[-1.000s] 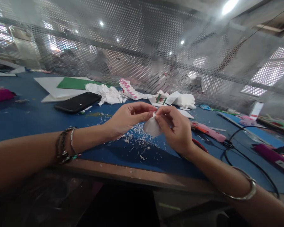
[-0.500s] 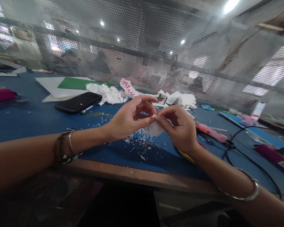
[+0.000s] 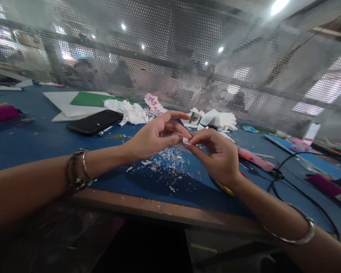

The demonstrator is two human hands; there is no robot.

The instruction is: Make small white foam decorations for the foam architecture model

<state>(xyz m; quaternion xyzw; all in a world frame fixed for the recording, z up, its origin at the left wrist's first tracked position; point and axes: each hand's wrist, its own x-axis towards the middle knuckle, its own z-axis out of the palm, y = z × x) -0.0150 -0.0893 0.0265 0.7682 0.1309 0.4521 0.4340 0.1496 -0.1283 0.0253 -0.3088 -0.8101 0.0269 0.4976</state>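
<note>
In the middle of the head view, a small piece of white paper (image 3: 186, 140), rolled or folded at its upper end, sits between my fingertips. My right hand (image 3: 216, 153) pinches it from the right with thumb and forefinger. From the left, the thumb and a curved finger of my left hand (image 3: 155, 138) close on the same piece, its forefinger raised above. The lower part of the paper is mostly hidden behind the fingers. White paper scraps (image 3: 170, 163) lie scattered on the blue tabletop (image 3: 116, 184) below. Beneath my right wrist, a yellow and red curved handle (image 3: 225, 189) partly shows.
A black phone (image 3: 95, 122), crumpled white paper (image 3: 130, 112) and a green sheet (image 3: 92, 99) lie back left. To the right are a pink-handled tool (image 3: 257, 160), a black cable (image 3: 304, 187) and a purple power strip (image 3: 329, 189). A perforated metal screen (image 3: 159, 49) stands behind.
The hanging white paper flap has turned up and mostly out of sight, leaving a small rolled end showing. My left forefinger has lifted, and my right hand has shifted slightly right.
</note>
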